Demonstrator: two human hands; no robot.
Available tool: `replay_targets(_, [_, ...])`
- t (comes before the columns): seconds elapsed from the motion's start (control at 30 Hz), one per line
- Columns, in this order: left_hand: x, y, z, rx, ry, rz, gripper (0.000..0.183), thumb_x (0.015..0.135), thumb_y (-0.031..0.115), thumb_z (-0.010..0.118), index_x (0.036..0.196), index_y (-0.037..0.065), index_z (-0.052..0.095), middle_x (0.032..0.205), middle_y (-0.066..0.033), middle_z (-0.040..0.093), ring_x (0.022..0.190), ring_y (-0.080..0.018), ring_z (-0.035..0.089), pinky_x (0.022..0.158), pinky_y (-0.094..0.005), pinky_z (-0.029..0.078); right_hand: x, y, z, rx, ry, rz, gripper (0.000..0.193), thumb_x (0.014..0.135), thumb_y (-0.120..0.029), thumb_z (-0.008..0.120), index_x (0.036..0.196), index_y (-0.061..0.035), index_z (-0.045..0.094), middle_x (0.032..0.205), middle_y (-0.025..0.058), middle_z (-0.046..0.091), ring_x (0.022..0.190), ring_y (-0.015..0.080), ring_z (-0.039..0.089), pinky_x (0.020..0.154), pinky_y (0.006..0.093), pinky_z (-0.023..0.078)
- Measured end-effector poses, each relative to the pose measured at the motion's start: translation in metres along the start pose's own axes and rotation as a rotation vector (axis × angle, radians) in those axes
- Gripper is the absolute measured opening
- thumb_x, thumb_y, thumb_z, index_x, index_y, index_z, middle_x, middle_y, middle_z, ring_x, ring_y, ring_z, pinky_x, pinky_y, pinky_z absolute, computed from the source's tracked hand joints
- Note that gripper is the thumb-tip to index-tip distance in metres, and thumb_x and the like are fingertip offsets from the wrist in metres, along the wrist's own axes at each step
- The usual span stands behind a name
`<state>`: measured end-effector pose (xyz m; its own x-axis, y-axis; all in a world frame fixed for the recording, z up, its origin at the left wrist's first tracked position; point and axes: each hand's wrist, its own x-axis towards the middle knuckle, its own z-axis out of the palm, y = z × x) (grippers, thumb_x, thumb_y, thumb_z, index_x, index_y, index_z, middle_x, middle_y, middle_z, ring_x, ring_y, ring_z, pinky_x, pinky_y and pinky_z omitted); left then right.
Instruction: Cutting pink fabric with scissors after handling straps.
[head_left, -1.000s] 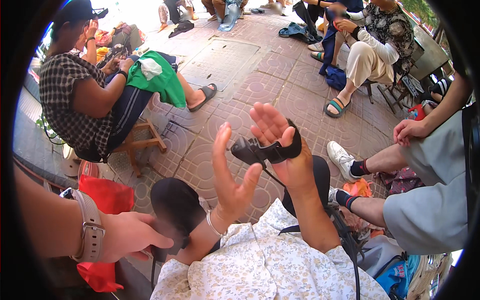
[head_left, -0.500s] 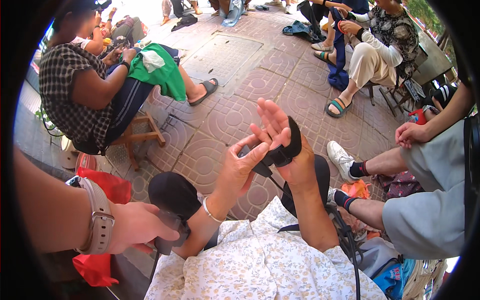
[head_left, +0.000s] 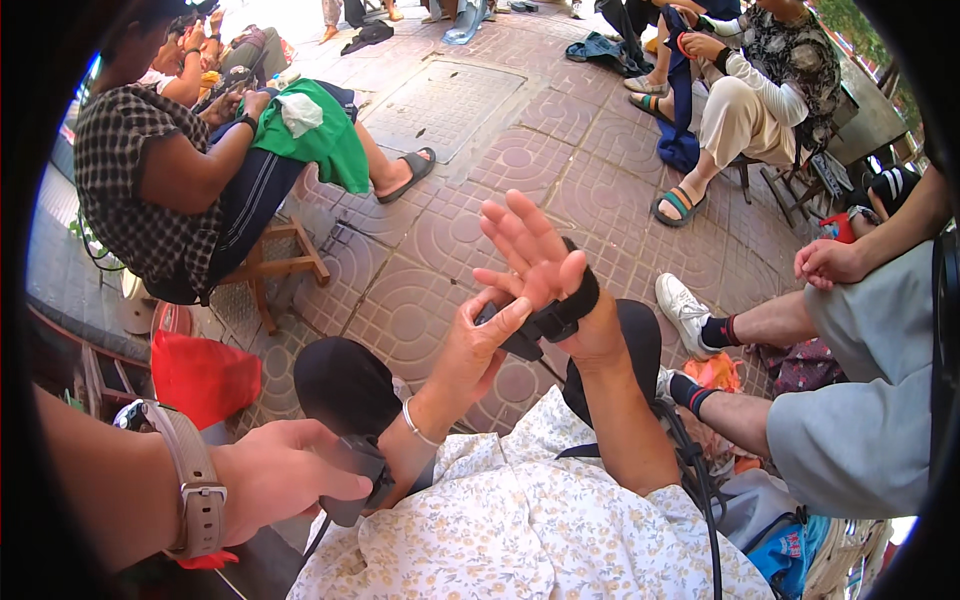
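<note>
My right hand [head_left: 530,252] is raised in front of me, palm up, fingers spread and holding nothing. A black strap [head_left: 583,300] goes round it at the base of the thumb, with a small black box [head_left: 522,343] on it. My left hand [head_left: 472,345], a metal bangle at its wrist, pinches that box between thumb and fingers. At the left, another person's hand [head_left: 280,472], with a watch on a beige band, grips a second black box [head_left: 358,485] against my left forearm. A cable hangs from this second box.
A seated person at left has a green cloth [head_left: 325,135] on the lap; a wooden stool [head_left: 285,265] is beneath. A red bag [head_left: 205,378] stands near my left knee. Someone's white shoe [head_left: 685,315] and grey shorts [head_left: 860,350] are close at right. Cables [head_left: 700,465] hang beside my right arm.
The strap's loose end, sticking up before, now lies closer round my right hand. That hand's fingers have spread and shifted left. The other person's hand and box have moved slightly right and down.
</note>
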<state>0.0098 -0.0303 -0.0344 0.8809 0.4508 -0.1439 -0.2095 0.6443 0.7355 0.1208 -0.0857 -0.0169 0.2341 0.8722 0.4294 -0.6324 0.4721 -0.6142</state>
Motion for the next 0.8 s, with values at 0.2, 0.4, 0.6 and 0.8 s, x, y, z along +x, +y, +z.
replay_targets(0.2, [0.006,0.012,-0.005,0.510,0.392,0.588,0.035,0.074,0.007,0.061,0.107,0.000,0.050,0.095,-0.0059,0.056,0.086,-0.0164,0.054,0.076,-0.0297,0.043,-0.001,0.015,-0.021,-1.679,0.162,-0.194,0.051,0.082,-0.023,0.049,0.126,-0.0008,0.034,0.130,0.0209,0.031,0.125,0.0332,0.023,0.098,0.0419,0.023])
replay_targets(0.4, [0.014,0.026,-0.001,1.404,0.190,0.703,0.024,0.070,0.009,0.065,0.093,0.000,0.060,0.080,-0.0057,0.058,0.069,-0.0138,0.054,0.060,-0.0256,0.041,-0.010,0.047,-0.033,-2.069,0.117,-0.125,0.047,0.079,-0.018,0.047,0.123,-0.0030,0.037,0.132,0.0200,0.026,0.126,0.0355,0.019,0.098,0.0469,0.023])
replay_targets(0.6, [0.017,0.021,-0.017,0.999,0.207,0.136,0.029,0.069,0.007,0.066,0.095,-0.001,0.057,0.072,-0.0041,0.056,0.064,-0.0081,0.049,0.057,-0.0233,0.041,-0.014,0.050,-0.038,-2.141,0.057,-0.073,0.048,0.080,-0.019,0.046,0.124,-0.0037,0.036,0.134,0.0190,0.021,0.128,0.0345,0.014,0.098,0.0471,0.022])
replay_targets(0.8, [0.017,0.004,-0.026,1.041,0.269,0.521,0.031,0.069,0.004,0.065,0.098,0.000,0.053,0.068,-0.0016,0.056,0.060,-0.0061,0.047,0.056,-0.0204,0.040,-0.016,0.057,-0.041,-2.139,0.058,-0.056,0.049,0.080,-0.020,0.046,0.124,-0.0013,0.035,0.136,0.0195,0.019,0.128,0.0342,0.013,0.099,0.0470,0.020])
